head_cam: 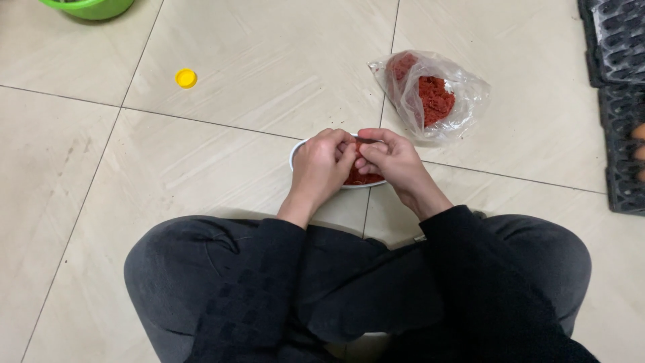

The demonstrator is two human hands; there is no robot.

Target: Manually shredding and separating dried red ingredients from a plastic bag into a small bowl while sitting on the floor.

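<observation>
A small white bowl [295, 152] sits on the tiled floor in front of my crossed legs, with red stringy bits [363, 178] in it. My left hand [321, 165] and my right hand [390, 158] meet over the bowl, fingertips together, pinching a small red piece between them. Most of the bowl is hidden under my hands. A clear plastic bag [463, 91] holding a heap of the same red stuff [435, 99] lies just beyond the bowl, to the right.
A yellow bottle cap [186, 78] lies on the tiles at the upper left. A green basin [94, 8] shows at the top left edge. Black grid-patterned trays [621, 101] line the right edge. My legs in dark trousers fill the foreground.
</observation>
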